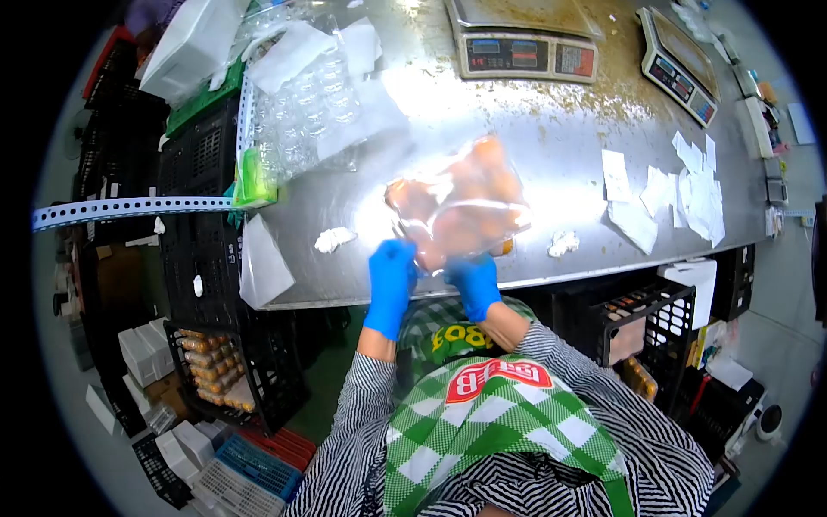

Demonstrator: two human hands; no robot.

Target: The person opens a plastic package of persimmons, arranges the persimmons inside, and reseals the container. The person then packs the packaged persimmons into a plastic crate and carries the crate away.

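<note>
A clear plastic bag (pixel 465 202) filled with orange-brown rounded items lies over the metal table (pixel 543 129), its near end towards me. What the items are I cannot make out. In a blue glove, my left hand (pixel 392 284) is closed at the bag's near left corner. My right hand (pixel 475 284), gloved the same way and blurred, is closed at the near right edge of the bag. A small yellow-orange thing (pixel 506 247) peeks out beside the right hand. Crumpled white paper bits (pixel 334 239) lie to the left of the bag.
Clear moulded plastic trays (pixel 314 108) and white sheets are piled at the back left. Two scales (pixel 530 56) (pixel 676 73) stand at the back. White paper slips (pixel 689 194) lie on the right. Black crates flank the table, one holding packed trays (pixel 215 366).
</note>
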